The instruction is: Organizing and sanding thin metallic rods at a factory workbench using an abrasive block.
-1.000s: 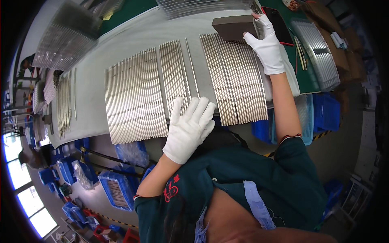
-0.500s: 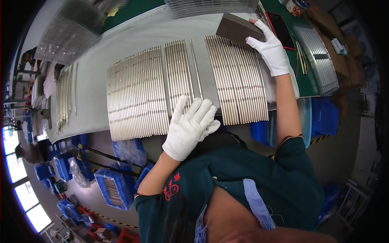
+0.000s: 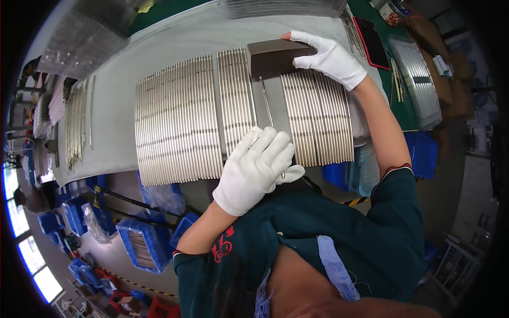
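Note:
Slim silvery metal rods lie side by side in flat rows on the white-covered table: a wide row [image 3: 177,122], a narrow row [image 3: 236,98] and a right-hand row [image 3: 318,116]. In the gap between the last two lies a single metal rod [image 3: 266,102]. My white-gloved left hand [image 3: 254,172] covers its near part, the rod's end showing between thumb and fingers. My gloved right hand [image 3: 328,58] grips a dark brown block [image 3: 273,59] by its right end, thumb on the near side. The block stands across the far end of the single rod.
More rods [image 3: 77,124] lie at the left. Clear plastic trays [image 3: 85,45] are stacked at the far left, others [image 3: 286,8] at the back. A red-edged phone [image 3: 371,42] rests on the green surface at right. Blue bins [image 3: 143,241] stand below the table.
My right hand has brought the block leftward and nearer, to the single rod's far end. The single rod and my left hand have shifted slightly right and nearer to me.

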Demonstrator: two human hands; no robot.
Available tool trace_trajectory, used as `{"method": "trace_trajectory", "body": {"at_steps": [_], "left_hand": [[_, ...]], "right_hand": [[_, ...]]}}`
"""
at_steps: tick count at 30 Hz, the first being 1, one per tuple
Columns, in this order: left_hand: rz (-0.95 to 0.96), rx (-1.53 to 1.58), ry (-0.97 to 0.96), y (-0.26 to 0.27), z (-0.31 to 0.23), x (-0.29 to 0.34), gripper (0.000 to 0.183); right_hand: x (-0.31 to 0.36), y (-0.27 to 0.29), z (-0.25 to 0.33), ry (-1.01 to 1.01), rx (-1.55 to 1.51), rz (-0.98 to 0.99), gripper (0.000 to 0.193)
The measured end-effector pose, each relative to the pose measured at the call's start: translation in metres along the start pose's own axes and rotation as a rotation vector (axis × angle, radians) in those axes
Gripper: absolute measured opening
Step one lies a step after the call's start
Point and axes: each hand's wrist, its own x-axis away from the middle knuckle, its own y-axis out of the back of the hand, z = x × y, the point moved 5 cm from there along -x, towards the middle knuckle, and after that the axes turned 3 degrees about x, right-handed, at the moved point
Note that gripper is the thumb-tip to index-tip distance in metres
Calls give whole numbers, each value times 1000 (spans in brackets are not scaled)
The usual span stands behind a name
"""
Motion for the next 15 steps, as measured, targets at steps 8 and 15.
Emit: {"method": "trace_trajectory", "body": {"at_steps": [8,15], "left_hand": [[-30,60,8,-3,0,-2,34],[-86,104,28,-5,1,1,35]], "right_hand": [[6,-8,-3,288,278,-71,54],[-3,-15,-7,404,400,-85,57]]}}
